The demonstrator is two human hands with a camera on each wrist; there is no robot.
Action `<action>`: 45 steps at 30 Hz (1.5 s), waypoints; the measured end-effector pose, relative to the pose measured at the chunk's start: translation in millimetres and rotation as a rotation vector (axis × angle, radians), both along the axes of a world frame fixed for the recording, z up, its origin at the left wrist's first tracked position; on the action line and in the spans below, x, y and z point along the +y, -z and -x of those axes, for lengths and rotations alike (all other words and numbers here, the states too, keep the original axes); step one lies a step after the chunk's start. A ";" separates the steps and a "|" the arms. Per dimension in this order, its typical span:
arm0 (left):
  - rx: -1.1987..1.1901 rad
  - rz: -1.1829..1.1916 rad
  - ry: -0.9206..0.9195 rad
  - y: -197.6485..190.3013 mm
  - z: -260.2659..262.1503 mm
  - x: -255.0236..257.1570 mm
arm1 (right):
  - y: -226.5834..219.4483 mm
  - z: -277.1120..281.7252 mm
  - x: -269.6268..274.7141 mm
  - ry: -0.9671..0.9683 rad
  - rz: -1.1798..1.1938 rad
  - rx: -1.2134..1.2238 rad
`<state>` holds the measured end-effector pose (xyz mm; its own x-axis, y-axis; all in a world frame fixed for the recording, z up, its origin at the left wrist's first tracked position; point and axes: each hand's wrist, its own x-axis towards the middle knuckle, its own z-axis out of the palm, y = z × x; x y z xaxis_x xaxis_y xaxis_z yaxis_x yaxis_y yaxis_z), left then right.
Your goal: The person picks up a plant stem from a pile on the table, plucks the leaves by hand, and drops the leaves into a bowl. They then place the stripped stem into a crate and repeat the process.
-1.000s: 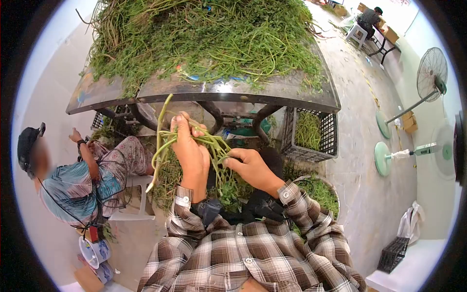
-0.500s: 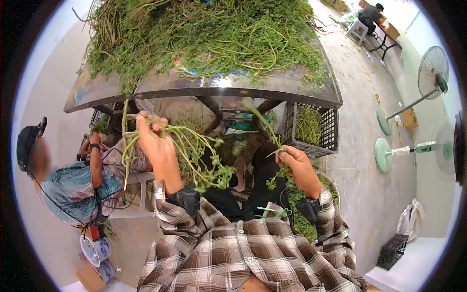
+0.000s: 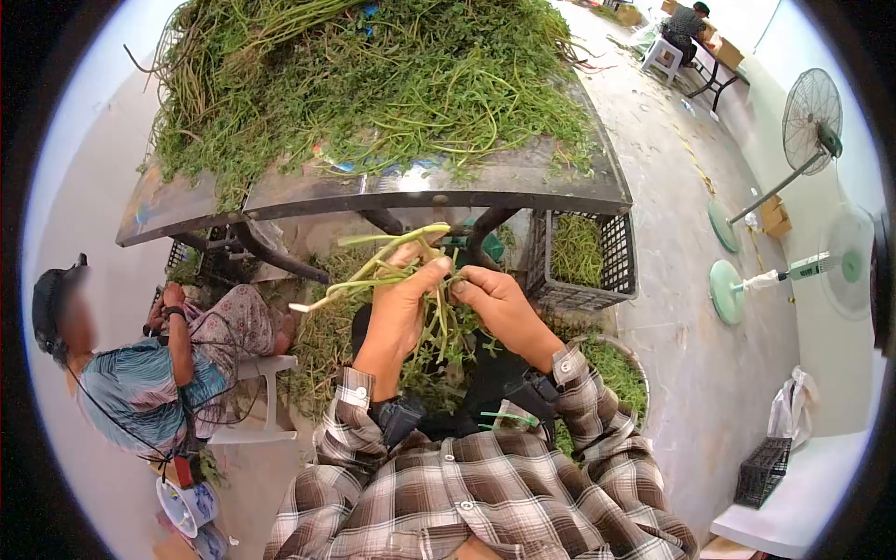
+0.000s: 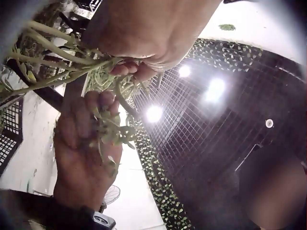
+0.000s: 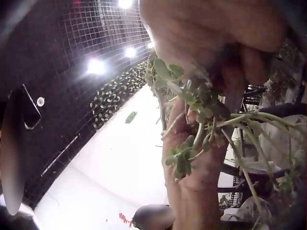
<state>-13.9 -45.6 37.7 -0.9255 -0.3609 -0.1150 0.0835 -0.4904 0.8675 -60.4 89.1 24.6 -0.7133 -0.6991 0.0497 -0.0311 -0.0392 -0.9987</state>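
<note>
In the head view my left hand (image 3: pixel 397 313) grips a bunch of leafy green stems (image 3: pixel 341 291) in front of my lap. Their thick pale ends point left and up, while leafy ends hang below the fingers. Close beside it, my right hand (image 3: pixel 511 315) has its thumb and forefinger pinched on a leafy sprig at the right side of the bunch. The left wrist view shows small fleshy leaves (image 4: pixel 112 132) against the right hand's curled fingers. In the right wrist view, leaves (image 5: pixel 182 155) hang under the right hand, partly covering the left.
A table (image 3: pixel 373 205) ahead bears a large heap of greens (image 3: pixel 373 103). Below its right side stands a black crate (image 3: pixel 583 291) of stems; a round basket of greens (image 3: pixel 611 373) is by my right knee. Another person (image 3: pixel 149 392) sits at left. Fans (image 3: pixel 810 121) stand at right.
The hands were together, then apart with a sprig in the right hand. Now they are together again, and the right hand's earlier long sprig no longer shows separately.
</note>
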 end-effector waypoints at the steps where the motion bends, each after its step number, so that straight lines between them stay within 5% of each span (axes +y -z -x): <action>1: -0.003 0.000 0.000 0.7 -0.7 -1.5 | 3.3 1.4 0.1 -0.034 0.023 -0.015; 5: -0.005 -0.052 0.128 17.2 -1.1 -12.5 | 4.1 5.1 1.8 0.026 -0.049 0.119; 8: 0.014 -0.003 0.080 19.7 -2.2 -2.5 | 9.7 12.6 6.4 0.215 -0.181 0.528; 18: -0.036 -0.040 0.089 40.2 1.8 13.7 | 43.3 31.6 7.7 0.350 -0.457 0.791; 24: -0.013 -0.054 0.065 44.4 -1.2 6.1 | 51.8 39.8 -6.5 0.271 -0.638 0.832; 26: 0.076 -0.057 -0.065 20.6 -9.6 2.4 | 84.7 62.2 5.8 0.270 -0.940 0.725; 28: 0.191 0.066 -0.127 -4.6 -19.1 -18.1 | 137.8 86.2 40.4 0.167 -0.910 0.986; 30: 0.305 0.023 -0.190 -9.3 -17.4 -42.8 | 170.3 91.8 50.7 0.245 -0.660 0.916; 32: 0.343 0.016 -0.210 -7.3 -12.6 -56.1 | 82.8 56.4 38.2 0.238 -0.294 -0.285; 37: 0.434 -0.184 -0.260 0.8 -8.8 -70.0 | 56.3 28.9 37.5 0.079 0.149 -0.568; 45: 0.414 -0.217 -0.319 -7.9 -12.6 -62.0 | 45.2 -14.2 19.2 -0.001 0.048 -0.548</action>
